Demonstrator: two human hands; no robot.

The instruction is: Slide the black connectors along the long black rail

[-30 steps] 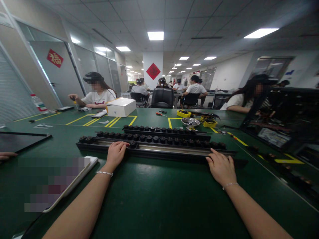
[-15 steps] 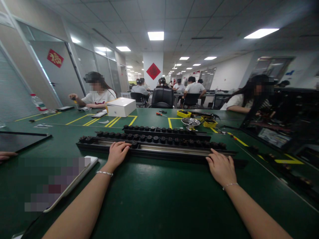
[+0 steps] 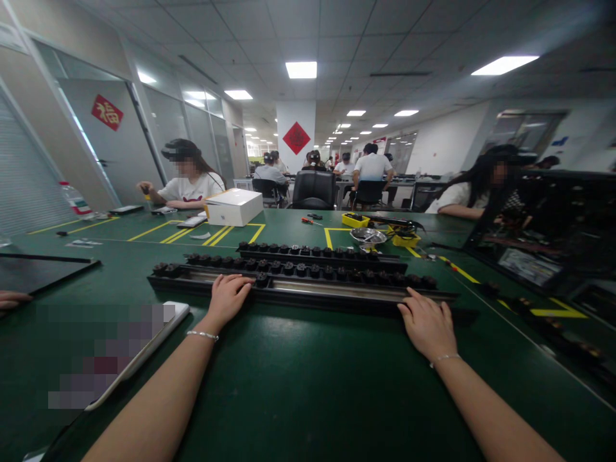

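A long black rail (image 3: 312, 292) with a shiny metal channel and a row of small black knobs lies across the green table (image 3: 298, 385) in front of me. My left hand (image 3: 227, 296) rests on its near edge left of the middle, fingers stretched over the channel toward a knob. My right hand (image 3: 426, 324) lies flat on the rail's right end, fingers spread. Neither hand holds anything. A second black rail (image 3: 317, 253) with knobs lies just behind the first.
A white tablet-like device (image 3: 144, 350) lies at my left. A white box (image 3: 234, 206), yellow trays (image 3: 355, 220) and a metal bowl (image 3: 368, 237) stand farther back. A dark open case (image 3: 543, 237) sits at right. Another person's fingers (image 3: 12, 299) show at far left; several people sit beyond.
My left hand's fingers have slid slightly to the right along the rail. My right hand has not moved. A person in the background has shifted.
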